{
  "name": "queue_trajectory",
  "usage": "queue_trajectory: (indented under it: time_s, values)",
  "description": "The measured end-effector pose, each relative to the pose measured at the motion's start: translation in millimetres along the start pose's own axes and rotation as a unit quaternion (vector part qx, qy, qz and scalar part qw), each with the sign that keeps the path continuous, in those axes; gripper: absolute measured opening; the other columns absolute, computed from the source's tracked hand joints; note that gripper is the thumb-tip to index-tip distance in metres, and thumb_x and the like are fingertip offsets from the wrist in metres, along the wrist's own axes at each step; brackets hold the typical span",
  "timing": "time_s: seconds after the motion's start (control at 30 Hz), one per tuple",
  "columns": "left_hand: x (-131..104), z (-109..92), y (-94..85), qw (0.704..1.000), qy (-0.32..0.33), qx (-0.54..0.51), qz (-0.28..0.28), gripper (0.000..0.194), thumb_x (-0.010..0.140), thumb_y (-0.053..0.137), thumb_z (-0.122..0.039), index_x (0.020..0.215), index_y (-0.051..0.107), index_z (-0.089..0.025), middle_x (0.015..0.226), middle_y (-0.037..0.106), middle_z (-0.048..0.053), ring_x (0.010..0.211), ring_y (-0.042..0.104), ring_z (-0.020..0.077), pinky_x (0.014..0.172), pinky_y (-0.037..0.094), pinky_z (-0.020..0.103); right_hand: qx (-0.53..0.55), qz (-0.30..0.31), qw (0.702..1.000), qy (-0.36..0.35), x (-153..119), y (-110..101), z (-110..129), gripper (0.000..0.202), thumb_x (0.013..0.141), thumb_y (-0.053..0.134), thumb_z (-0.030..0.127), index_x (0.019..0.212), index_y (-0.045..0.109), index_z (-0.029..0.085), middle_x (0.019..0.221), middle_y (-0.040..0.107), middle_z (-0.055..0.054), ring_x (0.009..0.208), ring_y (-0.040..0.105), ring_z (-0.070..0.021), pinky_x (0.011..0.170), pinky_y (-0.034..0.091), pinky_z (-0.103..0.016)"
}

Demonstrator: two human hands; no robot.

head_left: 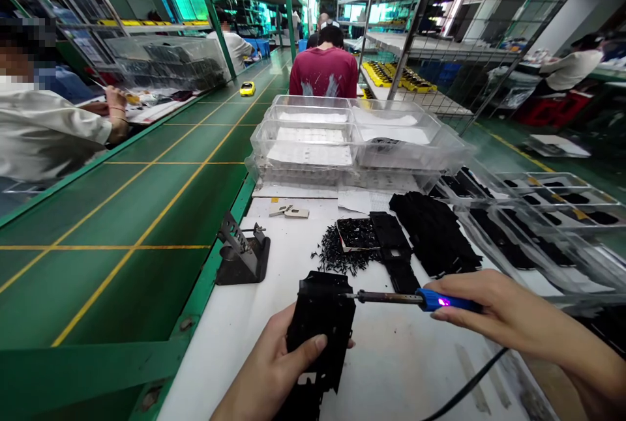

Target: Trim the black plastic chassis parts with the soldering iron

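Note:
My left hand (281, 365) is closed around a flat black plastic part (325, 317), thumb on top, tilted above the white table (386, 369). In my right hand (489, 304) is a blue-handled soldering iron (391, 298) with a lit display. Its tip reaches the upper right of the black part; whether it touches cannot be told. Beyond lies a pile of small black pieces (337, 255) around a small open box (358, 234) full of them. Flat black parts (391, 238) lie beside the box.
An iron stand (244, 255) is at the table's left edge, by a green conveyor (147, 212) carrying a yellow toy car (247, 89). Clear trays (306, 154) are stacked behind; black parts (435, 232) and more trays lie right. A power cord (467, 387) hangs low. People sit nearby.

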State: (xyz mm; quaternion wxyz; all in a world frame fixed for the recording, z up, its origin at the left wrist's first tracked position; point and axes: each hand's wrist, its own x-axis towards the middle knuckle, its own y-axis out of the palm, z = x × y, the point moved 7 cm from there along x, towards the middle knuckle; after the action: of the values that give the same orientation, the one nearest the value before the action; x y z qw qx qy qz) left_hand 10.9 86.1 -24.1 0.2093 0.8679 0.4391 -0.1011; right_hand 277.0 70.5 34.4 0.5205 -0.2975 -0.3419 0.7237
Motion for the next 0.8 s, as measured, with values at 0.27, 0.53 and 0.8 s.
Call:
queue_trajectory:
  time_s: [0.27,0.53,0.8]
  values:
    - [3,25,-28.4,0.986,0.021,-0.057,-0.157,0.04,0.091,0.058,-0.037,0.128,0.055,-0.02,0.125,0.068,0.008,0.116,0.061,0.0262,0.097,0.048,0.035,0.056,-0.232,0.948,0.208,40,27,-37,0.044,0.087,0.058,0.057,0.108,0.069,0.02,0.055,0.057,0.002,0.052,0.052,-0.017,0.052,0.038,-0.027]
    - [-3,49,-22.1,0.976,-0.01,-0.2,-0.086,0.055,0.091,0.048,-0.061,0.121,0.067,-0.02,0.127,0.066,0.009,0.13,0.049,0.0266,0.114,0.031,0.038,-0.013,-0.163,0.949,0.27,149,75,-65,0.019,0.083,0.063,0.035,0.088,0.07,0.019,0.076,0.067,-0.006,0.073,0.061,-0.0216,0.063,0.041,-0.03]
    - [12,64,-36.7,0.974,0.052,-0.17,-0.137,0.084,0.068,0.078,-0.057,0.138,0.051,-0.02,0.119,0.062,0.012,0.108,0.057,0.0276,0.087,0.046,0.033,0.053,-0.175,0.947,0.265,148,77,-75,0.024,0.084,0.064,0.039,0.076,0.064,0.017,0.065,0.058,0.001,0.063,0.055,-0.0153,0.061,0.042,-0.028]
